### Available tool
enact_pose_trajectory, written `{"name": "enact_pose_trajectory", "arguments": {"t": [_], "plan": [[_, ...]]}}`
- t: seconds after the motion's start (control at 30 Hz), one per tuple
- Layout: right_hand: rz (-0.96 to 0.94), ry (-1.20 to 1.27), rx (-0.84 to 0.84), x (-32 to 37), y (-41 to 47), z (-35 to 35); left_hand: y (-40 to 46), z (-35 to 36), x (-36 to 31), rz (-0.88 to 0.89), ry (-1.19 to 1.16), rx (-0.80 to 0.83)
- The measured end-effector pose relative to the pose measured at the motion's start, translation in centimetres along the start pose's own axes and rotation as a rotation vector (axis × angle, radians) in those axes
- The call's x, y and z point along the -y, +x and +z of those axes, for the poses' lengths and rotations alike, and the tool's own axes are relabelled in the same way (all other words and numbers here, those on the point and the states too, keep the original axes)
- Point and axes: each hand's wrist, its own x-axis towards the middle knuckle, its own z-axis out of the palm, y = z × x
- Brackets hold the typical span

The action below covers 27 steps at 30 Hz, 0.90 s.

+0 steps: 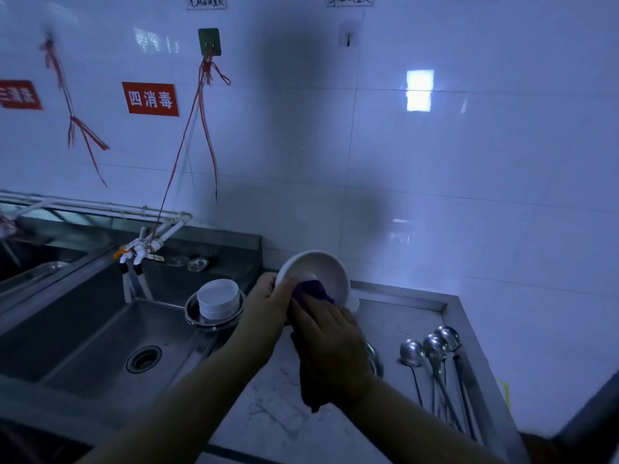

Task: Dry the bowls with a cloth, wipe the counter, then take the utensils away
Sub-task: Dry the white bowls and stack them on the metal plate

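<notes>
This is the washing-up corner of a commercial or canteen kitchen. A deep stainless-steel sink (110, 333) with a round drain fills the lower left, fed by white taps (137, 251) on wall-mounted pipes. White glazed wall tiles (435, 182) cover the whole upper frame, carrying red signs (150, 99) with Chinese characters (the nearer one reads as a disinfection step) and handwritten paper labels (206, 1) along the top edge. At lower right, long-handled steel ladles (435, 356) lie on a steel counter (402, 316).
</notes>
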Motion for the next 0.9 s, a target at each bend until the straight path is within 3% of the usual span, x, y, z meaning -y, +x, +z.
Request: {"name": "enact_pose_trajectory", "arguments": {"t": [0.1,0.23,0.33,0.47,0.57,0.77,0.9], "plan": [[-0.216,-0.077,0.023,-2.9,-0.8,-0.7,0.2,-0.3,-0.5,0.018,0.112,0.047],[-0.494,-0.145,0.032,-6.6,-0.4,-2.4,1.1,-1.2,-2.1,-0.017,0.313,0.296],[-0.448,-0.179,0.016,-6.4,0.9,-2.9,1.4,-0.6,-2.6,-0.008,0.193,0.221],[-0.13,-0.206,-0.088,-3.7,2.3,-2.1,0.0,2.2,-1.9,0.089,-0.082,0.08],[-0.046,-0.183,-0.102,-2.6,2.1,-1.6,-0.2,2.9,-1.8,0.164,-0.139,0.07],[-0.341,-0.175,-0.053,-5.8,1.1,-2.6,0.9,1.5,-2.3,0.24,0.103,0.195],[-0.578,-0.213,0.041,-8.0,1.5,-3.6,2.4,0.2,-3.7,0.129,0.219,0.437]]}}
